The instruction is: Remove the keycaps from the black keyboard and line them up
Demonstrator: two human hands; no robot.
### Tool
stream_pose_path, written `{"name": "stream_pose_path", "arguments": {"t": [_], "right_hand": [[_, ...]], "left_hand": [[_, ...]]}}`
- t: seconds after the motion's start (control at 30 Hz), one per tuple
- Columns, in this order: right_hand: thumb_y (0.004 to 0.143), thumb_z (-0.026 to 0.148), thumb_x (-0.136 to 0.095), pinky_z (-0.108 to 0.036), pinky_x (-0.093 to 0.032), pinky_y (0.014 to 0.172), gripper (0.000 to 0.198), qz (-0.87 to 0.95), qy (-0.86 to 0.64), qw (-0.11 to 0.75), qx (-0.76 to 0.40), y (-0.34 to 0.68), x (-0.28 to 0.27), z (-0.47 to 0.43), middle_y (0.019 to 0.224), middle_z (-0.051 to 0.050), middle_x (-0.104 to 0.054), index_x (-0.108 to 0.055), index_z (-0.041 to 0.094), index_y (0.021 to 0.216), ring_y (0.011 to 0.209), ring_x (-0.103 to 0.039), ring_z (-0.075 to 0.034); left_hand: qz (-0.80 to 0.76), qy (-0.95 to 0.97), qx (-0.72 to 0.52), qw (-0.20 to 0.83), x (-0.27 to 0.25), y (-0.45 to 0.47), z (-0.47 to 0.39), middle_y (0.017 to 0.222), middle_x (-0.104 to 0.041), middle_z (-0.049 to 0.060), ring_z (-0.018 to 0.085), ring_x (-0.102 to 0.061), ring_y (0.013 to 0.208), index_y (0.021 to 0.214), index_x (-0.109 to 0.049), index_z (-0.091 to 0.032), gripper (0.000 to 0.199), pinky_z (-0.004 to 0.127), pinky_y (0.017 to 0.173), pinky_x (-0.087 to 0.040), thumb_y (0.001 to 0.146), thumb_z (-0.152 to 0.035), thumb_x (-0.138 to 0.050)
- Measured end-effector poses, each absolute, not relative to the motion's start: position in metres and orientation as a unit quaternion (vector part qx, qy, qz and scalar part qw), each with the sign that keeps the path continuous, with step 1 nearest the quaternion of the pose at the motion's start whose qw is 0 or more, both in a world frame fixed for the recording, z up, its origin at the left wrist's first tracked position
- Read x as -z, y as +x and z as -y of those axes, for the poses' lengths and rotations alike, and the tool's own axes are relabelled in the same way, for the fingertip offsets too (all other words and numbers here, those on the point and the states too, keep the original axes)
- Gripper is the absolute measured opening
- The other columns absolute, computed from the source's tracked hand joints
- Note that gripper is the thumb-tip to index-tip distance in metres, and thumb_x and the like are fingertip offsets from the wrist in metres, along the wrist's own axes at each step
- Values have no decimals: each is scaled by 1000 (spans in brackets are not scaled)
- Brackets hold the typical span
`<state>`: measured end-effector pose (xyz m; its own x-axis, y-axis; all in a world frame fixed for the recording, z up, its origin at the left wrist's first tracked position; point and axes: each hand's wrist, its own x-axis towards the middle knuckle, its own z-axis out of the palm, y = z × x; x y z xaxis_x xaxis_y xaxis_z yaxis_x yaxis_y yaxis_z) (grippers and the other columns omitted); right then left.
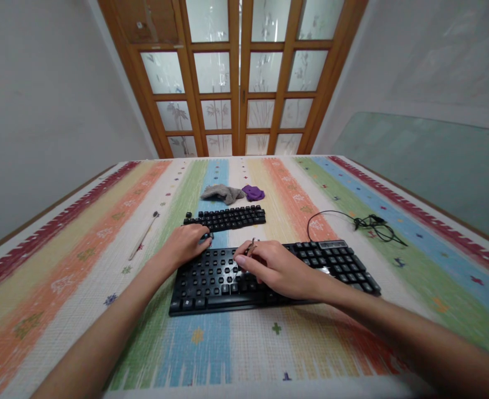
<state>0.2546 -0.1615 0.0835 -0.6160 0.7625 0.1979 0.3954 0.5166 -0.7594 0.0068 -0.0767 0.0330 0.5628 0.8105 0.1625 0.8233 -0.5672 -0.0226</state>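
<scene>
A black keyboard (244, 299) lies in front of me; many of its left-hand keys lack caps and show bare switch posts. Over its upper left edge is my left hand (191, 242), with thumb and fingers closed on a small black keycap (207, 236). Above the middle of the keyboard, my right hand (275, 266) pinches a small, thin, brass-coloured metal tool (251, 247); its exact kind is hard to make out. Just behind the keyboard, loose keycaps (236, 218) stand in rows, partly covered by my left hand.
A grey cloth (223, 193) and a purple cloth (253, 193) lie farther back. To the left rests a thin brush (143, 235). The keyboard's bundled black cable (375, 226) is at the right. A striped tablecloth (244, 354) covers the table.
</scene>
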Motion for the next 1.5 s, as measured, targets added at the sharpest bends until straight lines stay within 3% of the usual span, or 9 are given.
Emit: {"name": "stream_pose_path", "arguments": {"t": [0.27, 0.7, 0.8, 1.0, 1.33, 1.5], "right_hand": [[99, 28, -47, -27, -45, 70, 27, 831, -340, 270, -347, 252, -87, 162, 86, -5, -68, -61, 15, 79, 71, -58, -14], [100, 31, -46, -27, -45, 68, 26, 834, -345, 258, -346, 254, -86, 162, 87, -5, -67, -61, 15, 85, 69, -59, -13], [100, 31, -46, -27, -45, 68, 27, 833, -344, 256, -349, 253, -86, 162, 88, -5, -67, -61, 15, 85, 70, -59, -13], [100, 31, -46, -27, -46, 67, 26, 835, -341, 255, -349, 251, -86, 162, 88, -5, -67, -61, 15, 85, 70, -58, -13], [100, 31, -46, -27, -46, 66, 27, 839, -335, 248, -351, 250, -85, 161, 89, -6, -67, -61, 15, 85, 69, -57, -13], [100, 30, -45, -27, -46, 67, 27, 840, -331, 247, -351, 249, -86, 161, 90, -6, -68, -61, 15, 85, 70, -58, -13]], "left_hand": [[419, -901, 101, 52, -32, 3, 75, 95, -73, 8, 22, -68, 85, 116, -67, -18, 29, 29, 71, -51, 89, -25, -58], [426, -901, 75, 36, -33, 5, 69, 88, -70, 8, 21, -65, 80, 97, -71, -17, 17, 28, 66, -47, 88, -23, -58], [430, -899, 75, 42, -34, 5, 71, 84, -70, 7, 20, -65, 77, 98, -70, -17, 18, 27, 64, -46, 88, -24, -58], [416, -905, 81, 38, -33, 6, 68, 94, -71, 9, 21, -66, 84, 113, -69, -19, 28, 28, 68, -46, 88, -24, -56], [415, -907, 69, 26, -31, 7, 66, 85, -69, 7, 19, -63, 77, 92, -73, -21, 21, 26, 63, -42, 87, -23, -53], [419, -905, 78, 15, -33, 5, 67, 87, -71, 7, 19, -64, 79, 102, -72, -21, 23, 26, 65, -44, 86, -24, -55]]}}
